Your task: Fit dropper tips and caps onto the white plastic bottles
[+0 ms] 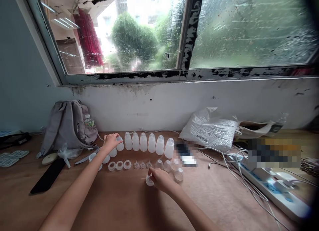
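1. My left hand (110, 141) is stretched far forward, arm nearly straight, palm down, with the fingers curled over the top of the leftmost bottle (120, 144) in the row of bottles (147, 143) near the wall.
2. My right hand (159, 178) sits nearer to me, wrist bent inward, its fingertips pinching a small round cap (150, 181) that rests on the table (129, 204), just below the line of loose parts.
3. The bottles are translucent white plastic, squat with rounded shoulders and narrow necks, standing upright side by side.
4. In front of them lie flat white rings (119, 165), small clear cone-shaped pieces (142, 165) and clear domed covers (178, 175), all smooth and glossy.
5. The table is worn reddish-brown wood with pale scuffs.
6. To the left slumps a grey fabric backpack (67, 124); to the right lie a crinkled white plastic bag (209, 128) and a white power strip (274, 188) with trailing cables.
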Demonstrator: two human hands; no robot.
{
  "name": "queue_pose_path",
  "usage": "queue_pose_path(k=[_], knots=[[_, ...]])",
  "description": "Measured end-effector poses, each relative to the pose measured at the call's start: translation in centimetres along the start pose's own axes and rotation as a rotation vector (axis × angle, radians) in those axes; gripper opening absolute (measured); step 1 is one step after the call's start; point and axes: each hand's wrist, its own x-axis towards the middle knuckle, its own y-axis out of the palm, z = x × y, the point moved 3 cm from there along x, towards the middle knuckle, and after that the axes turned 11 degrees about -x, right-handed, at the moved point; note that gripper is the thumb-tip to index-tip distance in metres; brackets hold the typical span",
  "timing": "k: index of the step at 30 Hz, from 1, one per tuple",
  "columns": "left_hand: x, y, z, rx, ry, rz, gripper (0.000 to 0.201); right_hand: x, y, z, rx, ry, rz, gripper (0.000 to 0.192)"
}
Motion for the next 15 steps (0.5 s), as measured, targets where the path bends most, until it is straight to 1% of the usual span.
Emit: queue_pose_path(k=[3, 5, 7, 9, 12, 13, 15], knots=[[0.1, 1.1, 0.7, -0.011, -0.016, -0.006, 0.03, -0.1, 0.7, 0.0, 0.014, -0.032, -0.021, 0.023], [0.0, 1.5, 0.9, -0.025, -0.014, -0.02, 0.028, -0.2, 1.1, -0.1, 0.048, -0.035, -0.039, 0.024], [-0.1, 1.5, 0.8, -0.038, -0.013, -0.058, 0.028, -0.3, 1.5, -0.2, 0.081, -0.018, -0.049, 0.025], [-0.7, 1.4, 0.3, -0.058, 0.007, -0.129, 0.032, -0.5, 1.9, -0.1, 0.107, 0.001, -0.073, 0.021], [-2.9, 1.5, -1.4, -0.127, 0.096, -0.237, 0.032, -0.8, 2.3, 0.3, 0.209, -0.015, -0.146, 0.012], [-4.2, 1.8, -2.2, -0.161, 0.138, -0.246, 0.031, -0.8, 2.5, 0.5, 0.266, -0.026, -0.177, 0.01], [-7.3, 3.1, -3.7, -0.225, 0.226, -0.2, 0.031, -0.9, 2.8, 0.7, 0.382, -0.038, -0.237, 0.006]])
